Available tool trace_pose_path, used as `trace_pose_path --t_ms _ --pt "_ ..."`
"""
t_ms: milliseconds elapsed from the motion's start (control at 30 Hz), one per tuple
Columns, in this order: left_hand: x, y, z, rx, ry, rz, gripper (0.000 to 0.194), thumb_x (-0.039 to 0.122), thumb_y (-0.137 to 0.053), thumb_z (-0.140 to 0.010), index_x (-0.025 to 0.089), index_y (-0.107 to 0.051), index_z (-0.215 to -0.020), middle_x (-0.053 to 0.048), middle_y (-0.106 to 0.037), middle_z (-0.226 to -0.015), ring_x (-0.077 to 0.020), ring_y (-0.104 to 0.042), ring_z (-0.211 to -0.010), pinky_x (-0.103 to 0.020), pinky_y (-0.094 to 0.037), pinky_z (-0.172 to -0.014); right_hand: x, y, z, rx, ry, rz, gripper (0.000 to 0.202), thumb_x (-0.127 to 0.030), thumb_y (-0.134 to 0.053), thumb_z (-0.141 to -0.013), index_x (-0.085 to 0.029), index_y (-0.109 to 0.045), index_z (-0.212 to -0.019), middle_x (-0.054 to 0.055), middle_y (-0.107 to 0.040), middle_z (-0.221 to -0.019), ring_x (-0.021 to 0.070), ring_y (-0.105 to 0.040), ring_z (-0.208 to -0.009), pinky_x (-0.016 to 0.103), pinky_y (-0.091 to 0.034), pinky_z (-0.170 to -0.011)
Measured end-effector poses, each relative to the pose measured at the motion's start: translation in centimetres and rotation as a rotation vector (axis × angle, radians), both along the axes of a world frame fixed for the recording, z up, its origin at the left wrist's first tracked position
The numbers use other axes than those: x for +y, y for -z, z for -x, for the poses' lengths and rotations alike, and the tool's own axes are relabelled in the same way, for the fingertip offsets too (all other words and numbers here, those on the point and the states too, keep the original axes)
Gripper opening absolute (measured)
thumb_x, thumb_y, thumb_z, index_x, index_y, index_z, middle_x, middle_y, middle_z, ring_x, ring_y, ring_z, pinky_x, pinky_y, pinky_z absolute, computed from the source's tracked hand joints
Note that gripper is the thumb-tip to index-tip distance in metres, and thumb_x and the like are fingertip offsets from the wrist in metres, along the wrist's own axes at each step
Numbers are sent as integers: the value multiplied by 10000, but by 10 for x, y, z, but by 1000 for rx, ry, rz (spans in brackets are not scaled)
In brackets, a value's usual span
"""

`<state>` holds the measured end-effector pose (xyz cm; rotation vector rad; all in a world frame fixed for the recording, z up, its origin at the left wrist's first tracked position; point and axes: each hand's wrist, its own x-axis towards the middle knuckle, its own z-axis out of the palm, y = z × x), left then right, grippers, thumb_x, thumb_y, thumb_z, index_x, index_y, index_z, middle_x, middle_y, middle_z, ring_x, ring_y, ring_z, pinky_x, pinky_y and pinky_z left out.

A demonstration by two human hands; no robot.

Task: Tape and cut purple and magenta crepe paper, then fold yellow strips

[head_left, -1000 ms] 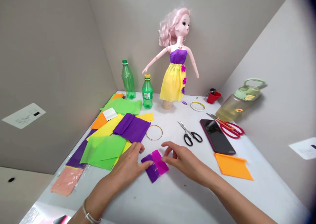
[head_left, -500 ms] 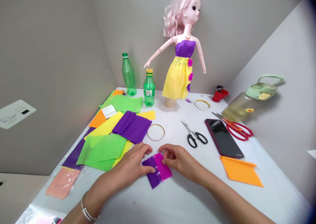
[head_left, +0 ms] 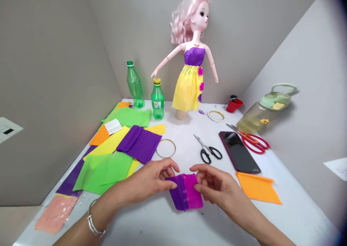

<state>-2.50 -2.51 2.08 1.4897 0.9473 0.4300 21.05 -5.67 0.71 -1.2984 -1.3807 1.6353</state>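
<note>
Patch [head_left: 185, 199], purple half on the left and magenta half on the right, sits right between the two hands near the front of the desk [head_left: 151, 224]. Left hand [head_left: 155, 177] has its thumb laid on the upper left of the purple part with the fingers bent around behind, so basically a narrow pinch on that edge. Right hand [head_left: 218, 186] is doing the same thing on the magenta side, thumb on the right edge, fingers curled in behind it. The thing looks tipped up a bit, but I honestly can't tell if its lower edge is touching the desk.

Just beyond the left hand there's a folded purple piece [head_left: 143, 143] with a thin gold ring [head_left: 166, 158] next to it, and a light green sheet [head_left: 100, 170] lies left of the hand. Far side of the right hand you get black-handled scissors [head_left: 206, 150], then a phone [head_left: 240, 152] off to the right, plus an orange sheet [head_left: 258, 188] nearer. Doll [head_left: 188, 89] in a yellow skirt stands upright at the far end.
</note>
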Motion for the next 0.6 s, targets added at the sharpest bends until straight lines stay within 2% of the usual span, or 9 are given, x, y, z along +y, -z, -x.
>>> trace_pose_path --t_ms 133,333,500,600 --pt "8 4 -4 -28 44 9 172 227 -620 -811 206 -641 -981 11 -621 -854 -153 -557 -812 -250 -421 -728 6 11 -6 64 -22 42 401 -410 -768 -770 -191 -641 -1081 -35 -512 -729 107 -466 -640 229 -374 -586" --pt "15 24 -7 -168 63 190 233 233 -640 -818 173 -619 -1042 -18 -617 -920 -142 -555 -837 -238 -418 -742 13 11 -8 5 -273 115 269 -401 -724 -811 -143 -697 -881 5 -599 -781 142 -511 -717 267 -410 -697" --pt "11 28 -7 -197 49 246 277 237 -653 -828 182 -613 -1096 -23 -632 -958 -151 -577 -873 -261 -431 -782 16 18 -11 99 -190 143 259 -404 -714 -819 -154 -652 -851 4 -619 -784 140 -538 -718 263 -410 -705" --pt "10 25 -3 -194 89 259 339 269 -695 -814 187 -603 -1129 -48 -651 -1030 -196 -606 -972 -318 -456 -869 19 18 -10 138 -141 151 298 -432 -737 -789 -162 -611 -805 -2 -617 -759 130 -533 -692 253 -400 -685"
